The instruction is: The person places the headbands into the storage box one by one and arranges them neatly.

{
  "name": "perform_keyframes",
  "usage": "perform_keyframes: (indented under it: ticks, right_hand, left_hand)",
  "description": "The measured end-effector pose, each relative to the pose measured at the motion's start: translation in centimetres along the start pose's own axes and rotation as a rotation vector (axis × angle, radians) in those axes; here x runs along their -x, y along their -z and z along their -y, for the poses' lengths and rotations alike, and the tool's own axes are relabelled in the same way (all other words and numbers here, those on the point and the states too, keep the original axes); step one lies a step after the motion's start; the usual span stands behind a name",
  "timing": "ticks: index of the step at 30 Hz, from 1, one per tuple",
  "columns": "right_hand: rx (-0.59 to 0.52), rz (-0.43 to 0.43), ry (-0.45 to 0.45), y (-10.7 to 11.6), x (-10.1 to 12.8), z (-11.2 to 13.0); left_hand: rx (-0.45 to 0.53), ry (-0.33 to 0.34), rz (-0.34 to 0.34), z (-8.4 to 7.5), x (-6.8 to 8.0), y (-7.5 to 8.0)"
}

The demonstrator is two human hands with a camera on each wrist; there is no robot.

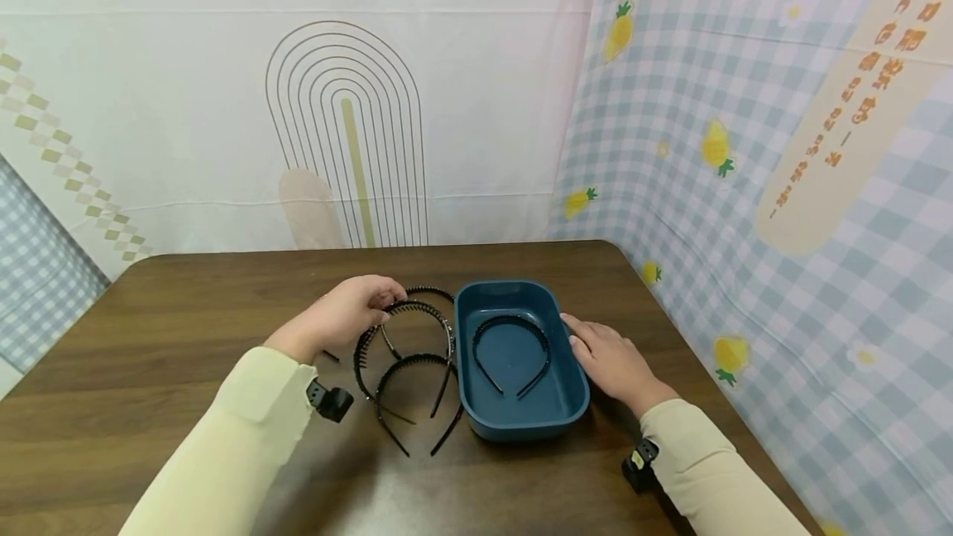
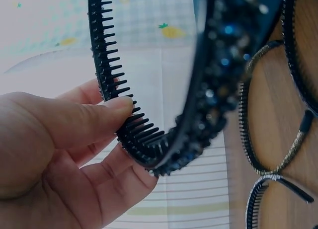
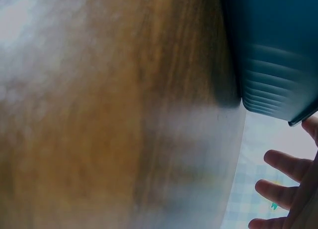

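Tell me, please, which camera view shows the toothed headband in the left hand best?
The left wrist view: the toothed headband fills the frame, its comb teeth pinched by the left hand. The head view shows it small and partly hidden by that hand. The right wrist view misses it entirely.

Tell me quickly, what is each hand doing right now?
Left hand: closed, pinching a black toothed headband.
Right hand: open, fingers straight against the blue tray.
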State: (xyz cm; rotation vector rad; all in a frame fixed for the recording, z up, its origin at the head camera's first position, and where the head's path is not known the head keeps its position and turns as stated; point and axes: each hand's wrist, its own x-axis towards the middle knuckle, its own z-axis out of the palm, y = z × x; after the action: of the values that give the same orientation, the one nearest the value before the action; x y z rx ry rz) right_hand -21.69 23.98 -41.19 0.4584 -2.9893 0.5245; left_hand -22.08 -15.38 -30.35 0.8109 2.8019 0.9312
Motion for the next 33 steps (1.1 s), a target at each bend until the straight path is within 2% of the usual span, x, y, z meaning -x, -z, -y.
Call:
perform_keyframes:
  ticks: [8,15,33]
  right_hand:
    - [0.0,0.005,-0.008,-0.2,-0.1,-0.2]
    - [-0.011,0.012,-0.016,-0.2,-0.1,-0.1]
    - [-0.009,0.021,-0.016,0.0,0.0,-0.1]
  left_hand:
    - [-0.009,-0.009,0.026,-1.0,-1.6,-0.5]
    - [-0.037,-0.047,0.055,-2.1,-3.5,-0.8]
    - [-0.074,-0.025,0.094,-5.3,-6.8,-2.3]
